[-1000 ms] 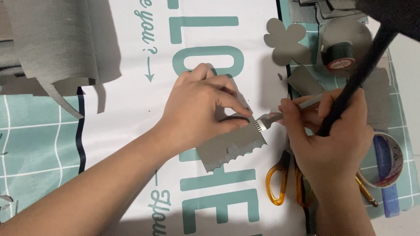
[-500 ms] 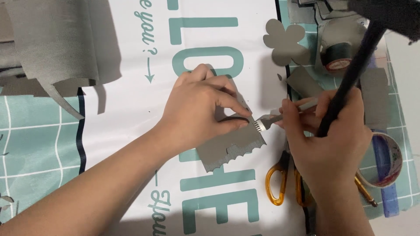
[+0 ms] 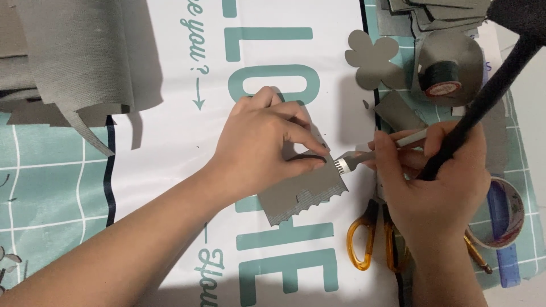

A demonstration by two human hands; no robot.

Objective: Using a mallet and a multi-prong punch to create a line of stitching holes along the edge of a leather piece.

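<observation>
Head view: left hand [image 3: 267, 145] pinching flat a grey scallop-edged fabric piece [image 3: 304, 193] on the white-and-teal banner [image 3: 170, 170] — right hand [image 3: 438, 176], grip closed around a metal pronged tool [image 3: 375, 150], prongs touching the piece's upper right edge — orange-handled scissors [image 3: 369, 239] just beside, below.
</observation>
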